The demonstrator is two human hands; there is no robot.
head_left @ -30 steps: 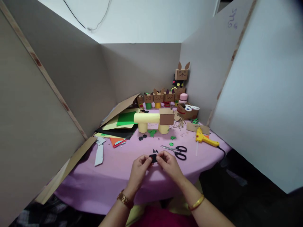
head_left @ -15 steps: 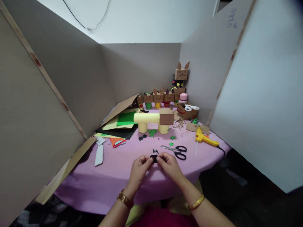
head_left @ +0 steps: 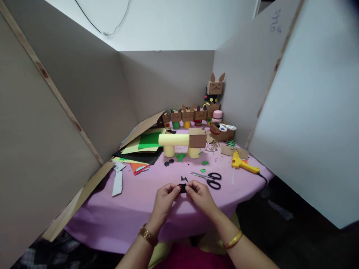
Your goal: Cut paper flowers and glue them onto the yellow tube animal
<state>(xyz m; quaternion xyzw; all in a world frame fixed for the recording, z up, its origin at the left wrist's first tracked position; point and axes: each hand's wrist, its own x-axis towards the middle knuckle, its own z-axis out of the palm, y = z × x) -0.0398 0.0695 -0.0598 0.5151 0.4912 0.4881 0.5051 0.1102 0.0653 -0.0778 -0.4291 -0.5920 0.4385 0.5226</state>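
Observation:
A small piece of black paper (head_left: 183,188) is pinched between my two hands above the near part of the table. My left hand (head_left: 166,196) grips its left edge with thumb and fingers. On the other edge, my right hand (head_left: 200,195) holds it the same way. Just beyond my fingertips lie small black paper scraps (head_left: 183,179). Scissors with black handles (head_left: 209,180) rest right of them, blades pointing left. Further back stands a yellow paper-tube animal body (head_left: 174,140) with a brown cardboard box head (head_left: 197,138).
A yellow glue gun (head_left: 243,164) with a cord lies at the right. Coloured paper sheets (head_left: 151,141) are stacked at the left. Several cardboard animal figures (head_left: 187,115) line the back, beside a cardboard box (head_left: 222,132) holding white scissors (head_left: 226,127). Grey panels (head_left: 168,74) enclose the table.
My hands stay almost in place, with the black paper shifted very slightly between the fingers. Everything else lies as before.

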